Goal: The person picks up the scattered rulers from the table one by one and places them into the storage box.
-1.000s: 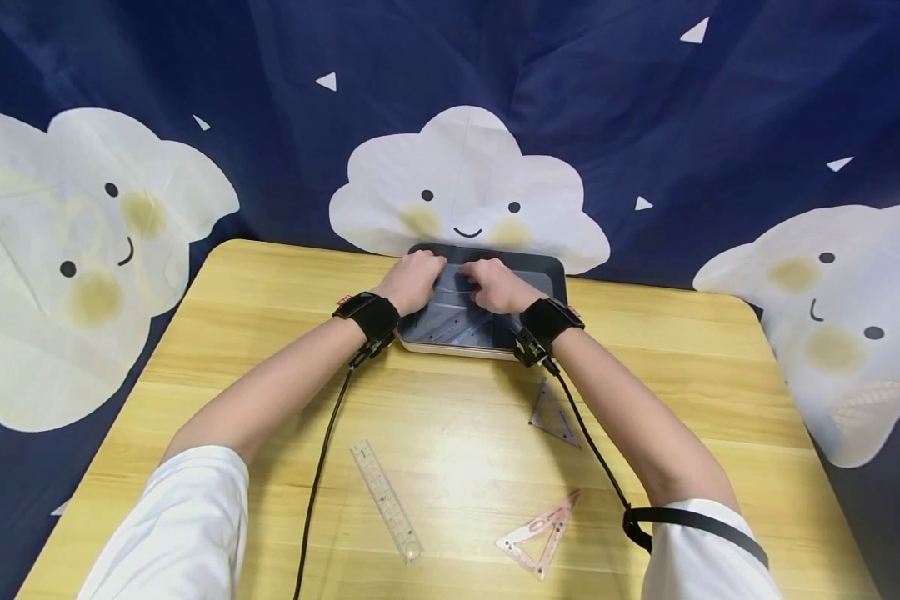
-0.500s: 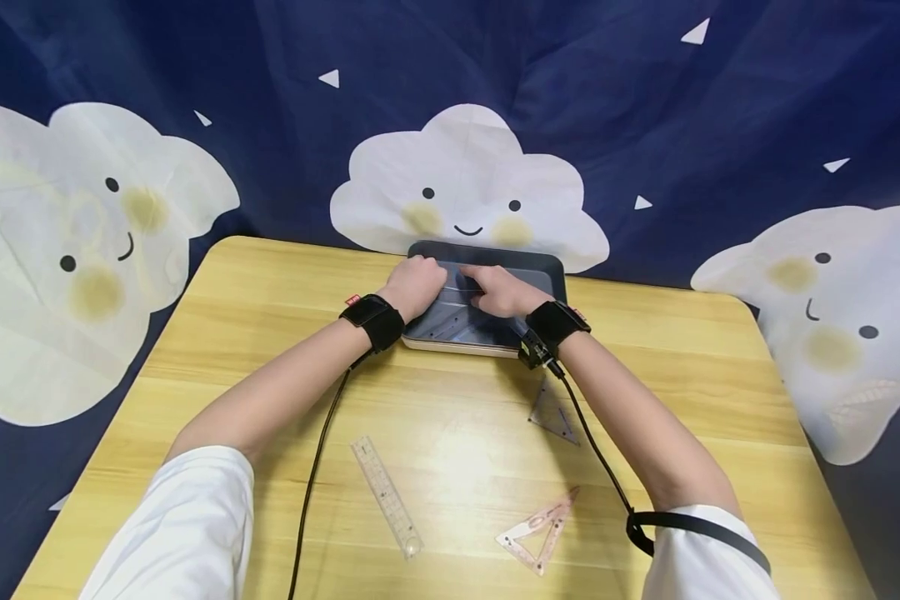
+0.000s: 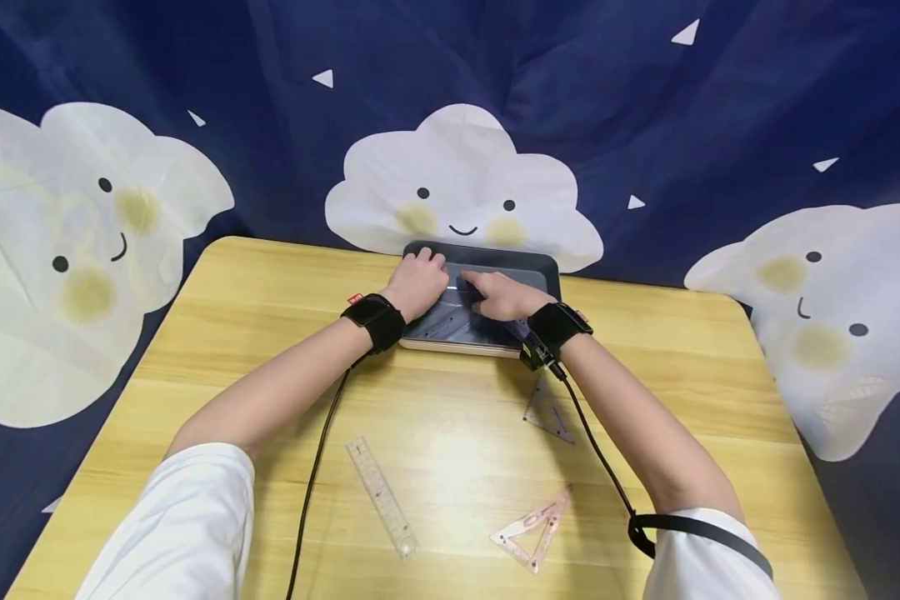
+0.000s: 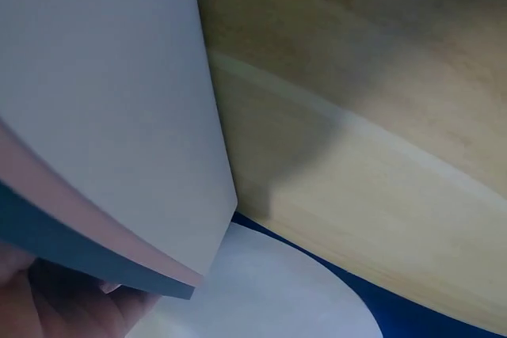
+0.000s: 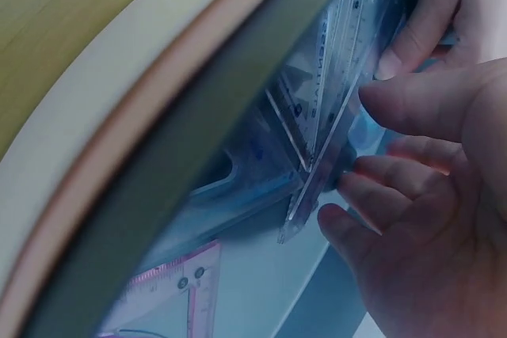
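Note:
A shallow tray (image 3: 457, 348), dark inside with a pale outside, stands at the back of the table. My left hand (image 3: 417, 283) reaches over its left side; in the right wrist view its thumb presses against an upright clear plastic ruler (image 5: 337, 128). Bent fingers of this hand show under the tray's rim (image 4: 103, 255) in the left wrist view. My right hand (image 3: 510, 296) is over the tray's middle, index finger stretched left. Its loosely bent fingers (image 5: 388, 187) lie right at the ruler's edge. More clear drawing tools and a pink-edged set square (image 5: 204, 282) lie in the tray.
On the wooden table (image 3: 270, 292) nearer the body lie a clear ruler (image 3: 381, 496), a pink set square (image 3: 531, 521) and a purplish set square (image 3: 532, 408). A black cable (image 3: 318, 467) trails from each wrist band. A dark blue cloud-print curtain (image 3: 615, 75) hangs directly behind the tray.
My left hand has shifted slightly, and its fingers now show spread over the tray where a closed fist showed before. The right hand has dipped slightly, its index finger still stretched left.

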### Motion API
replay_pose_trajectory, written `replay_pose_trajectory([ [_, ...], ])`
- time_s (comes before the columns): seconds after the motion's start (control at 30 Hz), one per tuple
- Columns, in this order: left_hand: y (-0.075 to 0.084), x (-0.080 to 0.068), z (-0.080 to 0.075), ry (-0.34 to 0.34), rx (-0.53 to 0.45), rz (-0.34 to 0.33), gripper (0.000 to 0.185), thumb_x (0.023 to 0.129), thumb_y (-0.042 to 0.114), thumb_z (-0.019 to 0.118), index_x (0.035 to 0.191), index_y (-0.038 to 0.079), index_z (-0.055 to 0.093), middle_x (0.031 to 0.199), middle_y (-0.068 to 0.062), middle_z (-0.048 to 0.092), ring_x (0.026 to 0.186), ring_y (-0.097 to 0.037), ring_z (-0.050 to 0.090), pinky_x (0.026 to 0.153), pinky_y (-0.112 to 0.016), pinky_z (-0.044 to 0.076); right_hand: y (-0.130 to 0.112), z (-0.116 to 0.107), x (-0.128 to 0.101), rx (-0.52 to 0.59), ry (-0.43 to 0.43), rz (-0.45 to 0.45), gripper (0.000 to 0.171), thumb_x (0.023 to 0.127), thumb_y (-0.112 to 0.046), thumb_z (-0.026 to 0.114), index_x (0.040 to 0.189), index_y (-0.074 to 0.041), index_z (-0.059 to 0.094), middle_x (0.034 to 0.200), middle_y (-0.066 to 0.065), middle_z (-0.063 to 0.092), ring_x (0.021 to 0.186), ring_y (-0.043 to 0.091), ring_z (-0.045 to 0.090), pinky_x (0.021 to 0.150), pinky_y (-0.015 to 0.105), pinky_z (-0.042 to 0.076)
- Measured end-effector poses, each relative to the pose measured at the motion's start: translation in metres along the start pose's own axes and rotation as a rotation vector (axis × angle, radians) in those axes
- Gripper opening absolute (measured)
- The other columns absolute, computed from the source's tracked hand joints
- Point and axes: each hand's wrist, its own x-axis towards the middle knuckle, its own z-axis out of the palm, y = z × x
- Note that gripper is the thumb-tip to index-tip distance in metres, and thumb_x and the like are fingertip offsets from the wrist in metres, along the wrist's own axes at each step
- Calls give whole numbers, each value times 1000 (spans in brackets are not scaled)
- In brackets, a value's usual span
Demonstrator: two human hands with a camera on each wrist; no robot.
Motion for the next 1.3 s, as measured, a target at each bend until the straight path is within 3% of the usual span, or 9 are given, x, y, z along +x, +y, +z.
replay_pose_trajectory([
  [0.2,-2,0,-6,-41,-27,-26,30,111,8,49,123,6,76,124,-17,65,111,-35,61,93,-46,57,-5,-3,-4,18,3,3,67,107,-5,49,164,6,15,170,25,23,157,37,25,126,48,28],
  [0.3,-4,-4,-6,-38,-38,-15,29,110,6,49,126,3,74,122,-18,65,108,-36,62,91,-46,58,-6,0,-8,55,50,-9,66,108,-5,49,164,6,16,170,25,23,158,37,23,127,48,26],
  [0.43,-6,-14,-8,42,-110,2,29,108,4,51,131,-2,68,120,-21,66,105,-37,64,93,-46,58,-13,4,-24,109,156,-32,64,108,-5,49,164,3,20,171,24,22,159,36,21,128,48,23],
  [0.6,-10,-30,-13,143,-278,9,31,105,10,60,132,-2,65,120,-21,65,103,-37,65,94,-46,56,-22,14,-50,104,289,-106,62,108,-7,53,164,0,27,170,23,25,157,36,27,126,50,27],
  [0.8,-12,-53,-13,182,-439,1,31,106,17,61,130,-2,67,125,-20,65,111,-38,65,98,-48,54,-28,35,-70,118,434,-207,59,106,-8,58,159,2,36,164,25,36,152,37,36,123,51,33],
  [1.03,-12,-70,-12,227,-524,-18,37,105,21,64,133,-2,65,130,-20,65,120,-37,63,101,-50,53,-34,55,-71,171,439,-265,56,107,-15,57,158,3,39,162,22,43,151,35,40,123,51,34],
  [1.3,-1,-91,-8,202,-653,-41,53,98,28,75,141,1,61,140,-19,62,128,-36,60,109,-51,50,-41,72,-68,213,462,-276,54,109,-19,56,157,1,41,160,20,45,150,34,41,124,51,31],
])
